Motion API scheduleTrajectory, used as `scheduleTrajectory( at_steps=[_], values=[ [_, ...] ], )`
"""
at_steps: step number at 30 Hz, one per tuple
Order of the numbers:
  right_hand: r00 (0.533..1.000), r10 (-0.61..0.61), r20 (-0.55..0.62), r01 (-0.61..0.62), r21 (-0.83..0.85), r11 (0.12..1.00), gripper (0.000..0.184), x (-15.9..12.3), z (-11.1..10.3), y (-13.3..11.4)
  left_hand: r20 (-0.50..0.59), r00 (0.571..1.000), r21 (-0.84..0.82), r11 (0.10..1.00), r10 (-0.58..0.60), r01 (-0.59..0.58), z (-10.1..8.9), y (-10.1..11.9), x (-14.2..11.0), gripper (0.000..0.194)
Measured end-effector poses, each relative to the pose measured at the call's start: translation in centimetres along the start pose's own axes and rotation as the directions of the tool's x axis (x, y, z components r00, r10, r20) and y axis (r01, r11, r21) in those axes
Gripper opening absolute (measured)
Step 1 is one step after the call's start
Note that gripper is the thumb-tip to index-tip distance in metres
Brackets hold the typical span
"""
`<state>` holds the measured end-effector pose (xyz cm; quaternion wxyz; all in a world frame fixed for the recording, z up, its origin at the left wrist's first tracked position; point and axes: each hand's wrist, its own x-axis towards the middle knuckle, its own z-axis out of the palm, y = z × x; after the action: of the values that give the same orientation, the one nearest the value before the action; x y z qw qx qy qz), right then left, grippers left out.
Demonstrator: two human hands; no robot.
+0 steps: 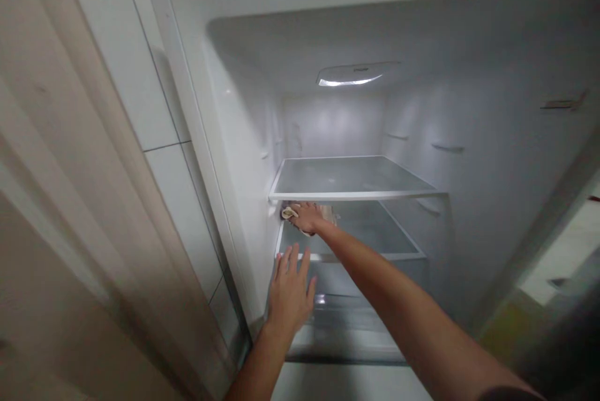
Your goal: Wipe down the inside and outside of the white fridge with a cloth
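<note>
Reaching into a refrigerator, my right hand [307,216] presses a light beige cloth [289,212] against the lower glass shelf [370,229], at its left side. Part of the cloth shows on both sides of the fingers. Above that hand is the upper glass shelf [347,176] with its white front rim. My left hand [291,292] is held with spread fingers near the front edge of the lower shelf and holds nothing. Whether its fingertips touch the shelf edge, I cannot tell.
White inner walls [244,138] with small shelf ledges flank the shelves. A lamp cover [354,74] sits in the ceiling. Below the shelves is a clear drawer [351,310]. A wooden door frame [79,157] and white tiles [126,64] stand at left.
</note>
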<state>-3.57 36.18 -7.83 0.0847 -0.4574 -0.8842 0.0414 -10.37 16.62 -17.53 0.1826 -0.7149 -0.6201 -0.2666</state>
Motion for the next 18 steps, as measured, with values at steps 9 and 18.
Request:
scheduleTrajectory(
  at_steps=[9, 18],
  values=[
    [0.994, 0.082, -0.077, -0.082, 0.007, 0.997, 0.045, -13.6, -3.0, 8.4, -0.105, 0.982, 0.04, 0.987, 0.158, -0.155, -0.2, -0.9, -1.2, 0.061],
    [0.902, 0.365, -0.229, -0.384, -0.041, 0.922, 0.053, -14.3, -3.7, 9.5, -0.16, 0.825, 0.006, 0.836, 0.542, -0.548, 5.1, 0.0, -13.2, 0.052]
  ],
)
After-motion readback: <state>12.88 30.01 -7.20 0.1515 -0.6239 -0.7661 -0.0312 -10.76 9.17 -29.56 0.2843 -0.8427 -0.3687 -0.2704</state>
